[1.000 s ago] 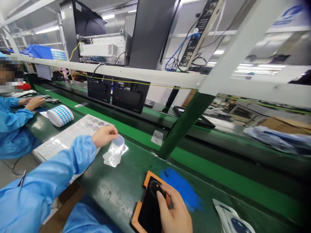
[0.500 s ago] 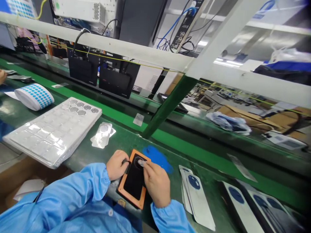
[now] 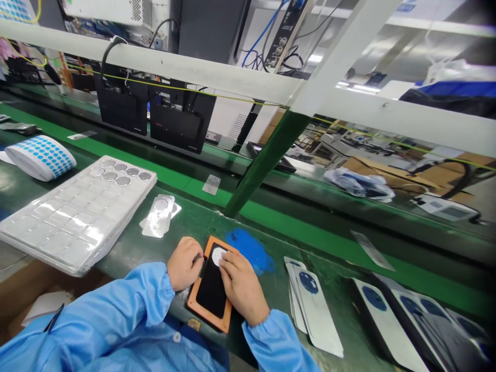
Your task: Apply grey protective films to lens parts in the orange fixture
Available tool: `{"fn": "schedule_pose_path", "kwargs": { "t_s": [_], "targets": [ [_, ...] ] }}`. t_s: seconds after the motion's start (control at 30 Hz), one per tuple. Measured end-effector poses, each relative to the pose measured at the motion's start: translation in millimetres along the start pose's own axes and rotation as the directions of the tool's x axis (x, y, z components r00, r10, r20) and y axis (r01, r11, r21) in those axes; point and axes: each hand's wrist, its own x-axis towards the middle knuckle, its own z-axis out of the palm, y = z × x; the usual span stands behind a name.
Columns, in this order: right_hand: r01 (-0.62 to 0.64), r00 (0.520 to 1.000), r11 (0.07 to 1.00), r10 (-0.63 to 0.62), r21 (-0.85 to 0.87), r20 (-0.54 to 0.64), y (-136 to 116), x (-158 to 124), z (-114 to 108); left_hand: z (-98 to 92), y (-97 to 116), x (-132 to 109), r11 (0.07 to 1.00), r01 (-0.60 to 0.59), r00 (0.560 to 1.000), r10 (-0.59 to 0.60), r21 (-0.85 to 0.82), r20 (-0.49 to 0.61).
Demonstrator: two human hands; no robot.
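In front of me lies an orange frame fixture [image 3: 209, 316] with a black phone back panel [image 3: 210, 290] set in it. A round whitish disc [image 3: 217, 255] covers the ring at the panel's upper end. The fingers of my right hand [image 3: 243, 289] are together on the disc's right edge, with the palm over the panel's right side. My left hand [image 3: 185, 264] is closed, its thumb and fingertips against the fixture's upper left edge; the fingertips are partly hidden. Beside the fixture, several clear film pieces [image 3: 158, 217] lie to the left.
A stack of clear plastic trays [image 3: 65, 212] with round discs stands left, beside a roll of blue-dotted stickers [image 3: 42, 157]. Pale phone back panels [image 3: 320, 315] lie right, with more panels [image 3: 387, 325] farther right. A green post [image 3: 267, 165] rises behind the blue patch [image 3: 248, 250].
My right hand has lowered and flattened slightly over the panel. The disc, earlier tilted between its fingers, now lies white and flat over the ring. My left hand has stayed at the fixture's edge.
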Motion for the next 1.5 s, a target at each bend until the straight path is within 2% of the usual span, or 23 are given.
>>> {"fn": "schedule_pose_path", "kwargs": {
  "t_s": [0.07,0.17,0.23,0.27,0.3,0.33,0.4,0.47,0.53,0.6,0.7,0.87,0.97,1.03,1.13,1.2,1.27,1.37,1.4,1.43,1.47,1.5],
  "targets": [
    [-0.038,0.999,0.999,0.038,0.001,0.022,-4.2,-5.2,2.4,2.6,5.4,5.1,0.998,-0.054,0.998,0.053,0.028,0.046],
    [-0.134,0.986,0.990,0.130,0.037,0.101,-9.5,-15.6,1.6,10.6,13.6,12.5,0.982,-0.152,0.968,0.125,0.111,0.217],
    [-0.258,0.960,0.965,0.251,0.044,0.124,1.0,-24.4,-8.1,16.4,15.9,14.4,0.966,-0.191,0.938,0.127,0.175,0.322],
    [-0.346,0.934,0.938,0.343,0.021,0.101,12.5,-30.5,-17.3,18.7,15.8,14.5,0.959,-0.199,0.930,0.119,0.203,0.349],
    [-0.449,0.892,0.893,0.449,-0.019,0.048,28.0,-38.1,-29.6,20.5,15.0,14.1,0.953,-0.203,0.925,0.111,0.225,0.363],
    [-0.558,0.829,0.827,0.558,-0.064,-0.025,46.6,-47.6,-44.2,21.8,13.7,13.5,0.949,-0.204,0.924,0.106,0.241,0.366],
    [-0.750,0.661,0.647,0.735,-0.135,-0.148,88.0,-70.5,-75.6,23.3,11.2,12.0,0.944,-0.204,0.926,0.101,0.258,0.363],
    [-0.863,0.499,0.476,0.855,-0.170,-0.143,126.4,-94.0,-100.4,24.5,9.8,10.9,0.945,-0.196,0.932,0.097,0.263,0.348],
    [-0.899,0.415,0.400,0.908,-0.179,-0.055,154.5,-111.9,-112.3,25.9,9.4,10.1,0.947,-0.186,0.940,0.094,0.260,0.329],
    [-0.908,0.385,0.379,0.923,-0.178,0.003,170.4,-121.6,-113.2,26.8,9.2,9.5,0.953,-0.170,0.950,0.089,0.253,0.301],
    [-0.913,0.376,0.377,0.926,-0.156,0.038,177.2,-124.6,-107.9,25.5,9.4,8.9,0.963,-0.120,0.969,0.061,0.240,0.241],
    [-0.928,0.355,0.360,0.933,-0.095,0.066,173.7,-117.6,-105.5,17.9,17.1,8.8,0.977,-0.063,0.988,0.033,0.203,0.150],
    [-0.936,0.351,0.350,0.936,0.016,0.034,172.2,-113.2,-110.7,11.2,25.5,10.4,0.985,-0.056,0.991,0.036,0.164,0.125],
    [-0.935,0.329,0.331,0.944,0.127,-0.036,169.8,-111.7,-119.8,5.3,31.9,12.6,0.993,-0.034,0.992,0.021,0.110,0.123],
    [-0.885,0.284,0.316,0.948,0.341,-0.140,152.2,-107.9,-134.5,-2.6,44.2,17.3,0.991,0.124,0.980,-0.115,-0.045,0.165],
    [-0.802,0.289,0.326,0.945,0.500,-0.153,122.8,-100.1,-133.3,-3.8,55.7,19.7,0.934,0.305,0.932,-0.253,-0.187,0.259],
    [-0.695,0.347,0.339,0.930,0.634,-0.117,77.6,-86.5,-116.8,-0.1,69.7,20.2,0.818,0.457,0.866,-0.320,-0.349,0.385],
    [-0.534,0.548,0.339,0.837,0.774,0.011,-4.9,-64.6,-75.3,10.4,90.1,17.1,0.559,0.625,0.767,-0.313,-0.544,0.560],
    [-0.430,0.615,0.272,0.786,0.861,0.058,-30.2,-59.8,-62.8,13.5,94.9,15.5,0.465,0.676,0.728,-0.308,-0.571,0.612],
    [-0.365,0.651,0.244,0.757,0.899,0.059,-51.5,-57.0,-53.1,15.6,98.0,13.9,0.385,0.717,0.693,-0.306,-0.580,0.653],
    [-0.337,0.664,0.282,0.748,0.898,0.014,-67.9,-56.0,-46.7,16.4,99.5,12.3,0.327,0.744,0.667,-0.311,-0.583,0.677],
    [-0.340,0.664,0.381,0.745,0.860,-0.067,-78.9,-56.4,-43.4,15.9,99.6,10.7,0.293,0.757,0.653,-0.324,-0.584,0.684]
  ]
}}
